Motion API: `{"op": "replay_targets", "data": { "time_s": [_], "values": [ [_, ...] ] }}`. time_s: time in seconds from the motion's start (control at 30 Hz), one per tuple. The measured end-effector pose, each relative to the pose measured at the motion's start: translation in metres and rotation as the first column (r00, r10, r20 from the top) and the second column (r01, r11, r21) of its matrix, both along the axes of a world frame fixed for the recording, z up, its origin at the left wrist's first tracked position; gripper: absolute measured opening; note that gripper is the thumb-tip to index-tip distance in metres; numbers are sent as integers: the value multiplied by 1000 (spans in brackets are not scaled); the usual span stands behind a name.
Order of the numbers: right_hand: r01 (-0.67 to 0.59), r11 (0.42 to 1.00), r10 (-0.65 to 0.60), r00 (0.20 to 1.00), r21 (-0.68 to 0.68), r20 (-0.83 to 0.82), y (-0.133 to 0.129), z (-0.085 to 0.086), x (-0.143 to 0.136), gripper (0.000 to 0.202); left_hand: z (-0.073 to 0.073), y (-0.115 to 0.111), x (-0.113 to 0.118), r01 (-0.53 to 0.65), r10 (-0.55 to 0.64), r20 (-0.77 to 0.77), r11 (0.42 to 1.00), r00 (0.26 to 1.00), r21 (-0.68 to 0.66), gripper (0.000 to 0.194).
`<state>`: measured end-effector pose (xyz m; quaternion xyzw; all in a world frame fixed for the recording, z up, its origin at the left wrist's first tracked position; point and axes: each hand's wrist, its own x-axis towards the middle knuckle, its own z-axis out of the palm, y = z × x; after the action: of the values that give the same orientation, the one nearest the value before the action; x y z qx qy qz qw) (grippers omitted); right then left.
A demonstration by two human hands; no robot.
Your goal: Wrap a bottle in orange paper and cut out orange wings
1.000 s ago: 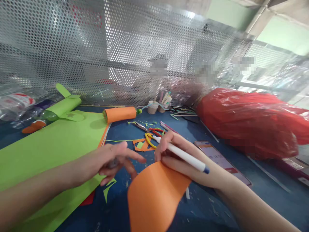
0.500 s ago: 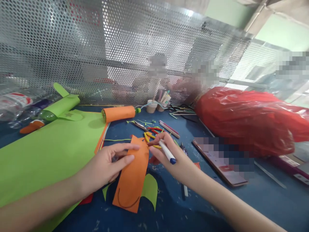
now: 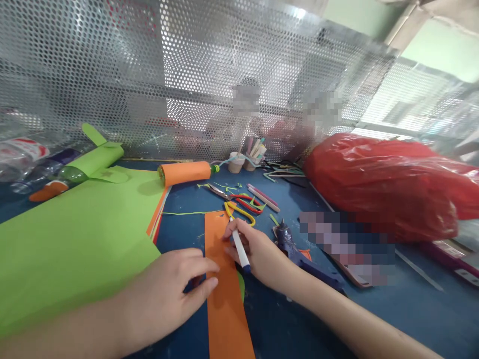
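Long orange paper strip (image 3: pixel 226 304): between the two hands, along the blue counter (image 3: pixel 295 331), its near end running out of view.
Slipping strip: it could skid or twist under the marker's push if the left fingers do not press it down.
Wobbling line: a rounded green paper piece (image 3: pixel 241 288), partly underneath, could make the surface uneven and jog the tip.
Strip's look: flat-coloured, straight-sided, narrow, apparently smooth; a small dark spot shows near its far end.
White marker with a blue end (image 3: pixel 240 249): slanted over the strip, blue end towards the wearer; its tip is hidden by fingers.
Right hand (image 3: pixel 260 252): pinched around the marker, beside the strip's right edge.
Left hand (image 3: pixel 177 286): apart from the right, thumb and fingers spread at the strip's left edge; contact cannot be told.
Beyond the hands: yellow handles (image 3: pixel 246 215) near the strip's far end.
Right forearm's far side: a dark blue glue gun (image 3: pixel 299 258), easily nudged by that arm.
Left hand's outer side: a large lime-green paper sheet (image 3: pixel 90 234).
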<state>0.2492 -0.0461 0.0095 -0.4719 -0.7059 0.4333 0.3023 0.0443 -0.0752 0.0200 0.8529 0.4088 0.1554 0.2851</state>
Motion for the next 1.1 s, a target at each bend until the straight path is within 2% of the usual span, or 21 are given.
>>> {"op": "replay_targets", "data": {
  "time_s": [0.13,0.2,0.27,0.33,0.4,0.47,0.53,0.6,0.67,0.77,0.87,1.1],
  "values": [
    [-17,1000,17,999,12,38,0,-2,-1,17,-7,-13,2,130,-85,-203,967,976,221,34],
    [-17,994,4,994,111,110,0,-1,-1,17,-12,-17,4,192,-106,-294,940,950,282,36],
    [4,969,-44,987,247,156,0,0,0,17,-16,-21,5,220,-108,-322,917,941,334,36],
    [57,956,-89,991,289,101,0,2,-1,13,-20,-23,7,217,-100,-302,897,948,385,34],
    [98,981,-91,995,168,-49,0,3,-3,19,-22,-24,8,211,-95,-280,882,955,421,33],
    [85,996,-81,979,12,-189,-1,3,-6,24,-23,-25,8,212,-92,-278,870,956,445,31],
    [55,996,-70,965,-68,-254,-1,1,-10,12,-22,-25,8,210,-76,-293,864,953,457,30],
    [38,997,-54,968,-71,-247,-1,-1,-13,10,-20,-25,8,222,-78,-320,868,944,443,32],
    [32,996,-50,971,-80,-233,0,-4,-15,18,-19,-24,8,250,-102,-350,878,931,409,35],
    [108,990,-127,956,-87,-263,3,-8,-15,28,-19,-25,10,270,-110,-382,879,917,394,38],
    [158,985,-169,946,-62,-277,5,-12,-15,28,-21,-26,11,245,-75,-385,875,920,416,39],
    [143,988,-155,952,-64,-263,5,-15,-18,26,-22,-25,12,267,-93,-408,879,908,395,39]
  ]
}}
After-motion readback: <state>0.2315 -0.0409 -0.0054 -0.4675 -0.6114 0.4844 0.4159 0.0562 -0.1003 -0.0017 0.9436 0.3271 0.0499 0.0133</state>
